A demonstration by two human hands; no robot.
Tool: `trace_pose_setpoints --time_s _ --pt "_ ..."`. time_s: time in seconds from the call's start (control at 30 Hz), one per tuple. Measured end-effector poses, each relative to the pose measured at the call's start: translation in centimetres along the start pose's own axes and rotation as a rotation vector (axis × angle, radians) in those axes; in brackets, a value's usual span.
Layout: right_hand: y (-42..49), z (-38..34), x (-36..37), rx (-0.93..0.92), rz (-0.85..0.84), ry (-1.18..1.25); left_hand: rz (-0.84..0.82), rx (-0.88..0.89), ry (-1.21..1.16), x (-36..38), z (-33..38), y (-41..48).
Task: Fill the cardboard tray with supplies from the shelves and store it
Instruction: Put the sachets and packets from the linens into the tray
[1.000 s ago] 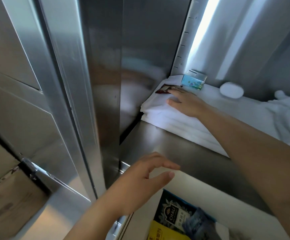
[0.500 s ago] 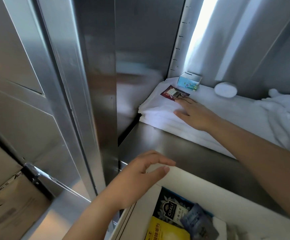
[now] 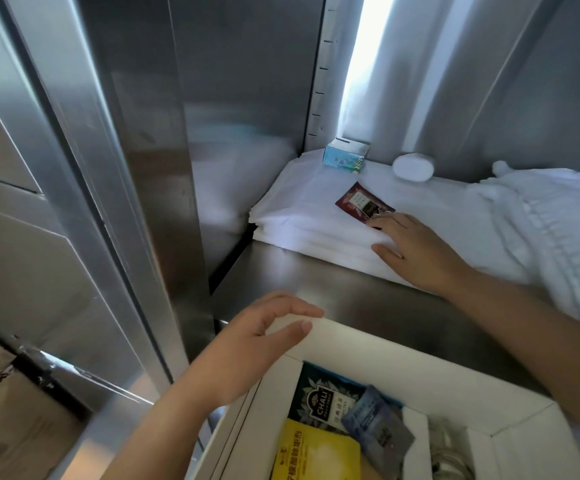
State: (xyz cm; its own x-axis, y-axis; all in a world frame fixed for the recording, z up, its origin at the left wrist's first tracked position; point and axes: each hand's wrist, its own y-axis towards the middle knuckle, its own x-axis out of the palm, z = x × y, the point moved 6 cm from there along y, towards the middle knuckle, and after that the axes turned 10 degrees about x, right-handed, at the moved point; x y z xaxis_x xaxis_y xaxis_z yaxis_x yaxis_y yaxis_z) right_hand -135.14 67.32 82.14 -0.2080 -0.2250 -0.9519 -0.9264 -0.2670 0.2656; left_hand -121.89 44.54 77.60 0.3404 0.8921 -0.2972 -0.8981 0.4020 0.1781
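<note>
The white cardboard tray [image 3: 385, 344] is at the bottom of the view, below the steel shelf's front edge. It holds a dark tea sachet [image 3: 323, 400], a yellow packet [image 3: 313, 452] and a blue-grey packet [image 3: 378, 431]. My left hand [image 3: 257, 344] grips the tray's far left corner, fingers curled over the rim. My right hand [image 3: 416, 251] lies flat on a stack of folded white linen [image 3: 299, 209], its fingertips touching the near edge of a red sachet [image 3: 359, 200].
A small blue box [image 3: 345, 159] and a white round item [image 3: 413, 167] sit at the back of the steel shelf [image 3: 333, 289]. A white towelling bundle [image 3: 541, 216] fills the right. A steel upright [image 3: 126, 168] stands left, with a cardboard box [image 3: 4, 427] below.
My right hand has drawn back toward me, sliding the red sachet across the linen. My left hand has come down and taken hold of the tray's corner.
</note>
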Motion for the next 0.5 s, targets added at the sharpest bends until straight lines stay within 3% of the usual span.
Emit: trace_pose_setpoints --time_s 0.2,0.5 --pt "2.3 0.0 -1.7 0.115 0.120 0.136 -0.006 -0.001 0.014 -0.1 0.0 0.0" --pt "4.8 1.0 0.3 0.339 -0.060 0.227 -0.005 -0.008 0.014 -0.1 0.0 0.0"
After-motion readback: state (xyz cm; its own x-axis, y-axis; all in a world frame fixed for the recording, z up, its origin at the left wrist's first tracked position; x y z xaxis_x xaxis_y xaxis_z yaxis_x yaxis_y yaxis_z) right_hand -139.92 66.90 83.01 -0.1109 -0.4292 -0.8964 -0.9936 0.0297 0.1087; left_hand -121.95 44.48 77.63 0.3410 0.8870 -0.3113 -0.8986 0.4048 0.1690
